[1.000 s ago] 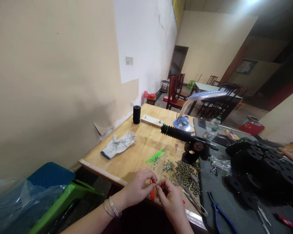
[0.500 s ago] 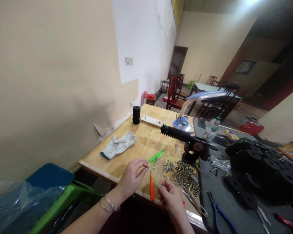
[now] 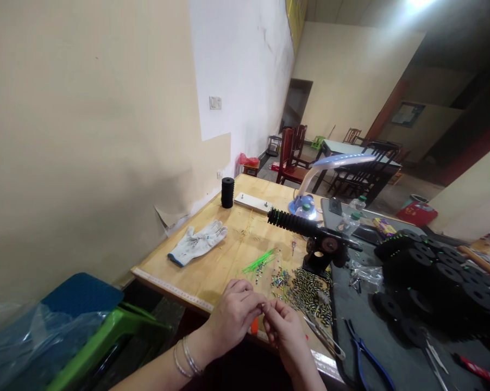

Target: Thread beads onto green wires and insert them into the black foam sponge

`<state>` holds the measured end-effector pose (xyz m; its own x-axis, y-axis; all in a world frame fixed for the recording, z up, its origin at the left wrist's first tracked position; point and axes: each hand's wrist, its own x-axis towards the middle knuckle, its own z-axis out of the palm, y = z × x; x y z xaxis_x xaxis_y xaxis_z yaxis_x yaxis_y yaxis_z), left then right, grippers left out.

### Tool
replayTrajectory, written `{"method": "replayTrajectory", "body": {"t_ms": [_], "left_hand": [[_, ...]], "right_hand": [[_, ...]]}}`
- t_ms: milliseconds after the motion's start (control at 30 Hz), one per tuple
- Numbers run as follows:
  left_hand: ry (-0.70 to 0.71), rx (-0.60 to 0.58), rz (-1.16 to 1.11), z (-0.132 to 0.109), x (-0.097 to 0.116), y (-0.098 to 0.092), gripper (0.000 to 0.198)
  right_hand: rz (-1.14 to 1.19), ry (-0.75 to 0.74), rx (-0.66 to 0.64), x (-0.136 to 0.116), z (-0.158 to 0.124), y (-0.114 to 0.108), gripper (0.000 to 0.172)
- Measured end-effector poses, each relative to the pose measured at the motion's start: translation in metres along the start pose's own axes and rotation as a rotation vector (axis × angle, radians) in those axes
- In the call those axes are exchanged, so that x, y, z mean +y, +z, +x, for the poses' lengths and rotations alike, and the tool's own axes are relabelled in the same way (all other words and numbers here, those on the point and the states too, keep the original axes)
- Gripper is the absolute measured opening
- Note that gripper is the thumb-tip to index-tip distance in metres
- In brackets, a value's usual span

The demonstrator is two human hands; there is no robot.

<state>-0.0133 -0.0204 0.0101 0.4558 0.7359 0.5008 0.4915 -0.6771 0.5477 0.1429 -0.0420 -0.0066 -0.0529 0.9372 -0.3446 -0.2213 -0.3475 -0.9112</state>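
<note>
My left hand [image 3: 239, 309] and my right hand [image 3: 283, 323] meet fingertip to fingertip over the table's front edge. Both are pinched closed. Whatever lies between the fingertips is too small to make out. Part of an orange tool [image 3: 254, 326] shows beneath my left fingers; the rest is covered. Just beyond the hands lie a bunch of thin bright green strands [image 3: 259, 260], a scatter of small coloured beads [image 3: 280, 278] and a heap of small dark-and-gold striped pieces [image 3: 310, 293]. Tweezers [image 3: 326, 339] lie right of my right hand.
A black ribbed roller [image 3: 294, 221] sits on a black stand [image 3: 319, 260]. A white glove [image 3: 198, 243], a black cylinder [image 3: 227, 193] and a desk lamp [image 3: 304, 203] stand around the wooden table [image 3: 212, 277]. Blue-handled pliers [image 3: 365, 353] and piled black rollers [image 3: 432, 271] occupy the right side.
My left hand has moved right and down from the green strands to meet my right hand, now covering most of the orange tool. My right hand has stayed nearly in place.
</note>
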Motion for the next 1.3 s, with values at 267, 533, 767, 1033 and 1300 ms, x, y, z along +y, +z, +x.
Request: {"method": "replayTrajectory", "body": {"t_ms": [267, 533, 767, 1033, 1300], "left_hand": [[-0.561, 0.021, -0.75, -0.003, -0.009, 0.003, 0.017], [-0.689, 0.033, -1.027, -0.009, -0.02, 0.012, 0.027], [-0.627, -0.067, -0.903, -0.012, -0.026, 0.009, 0.026], [-0.576, -0.172, -0.768, -0.005, -0.02, -0.002, 0.019], [-0.567, -0.167, -0.659, -0.003, -0.016, -0.005, 0.016]], "right_hand": [[-0.07, -0.282, 0.005, 0.003, -0.008, -0.004, 0.049], [-0.132, -0.208, -0.023, 0.011, 0.001, 0.003, 0.044], [-0.506, -0.46, 0.06, 0.008, -0.002, -0.003, 0.029], [-0.702, -0.547, 0.05, 0.001, -0.009, -0.006, 0.025], [-0.74, -0.549, 0.095, -0.008, -0.01, -0.011, 0.025]]}}
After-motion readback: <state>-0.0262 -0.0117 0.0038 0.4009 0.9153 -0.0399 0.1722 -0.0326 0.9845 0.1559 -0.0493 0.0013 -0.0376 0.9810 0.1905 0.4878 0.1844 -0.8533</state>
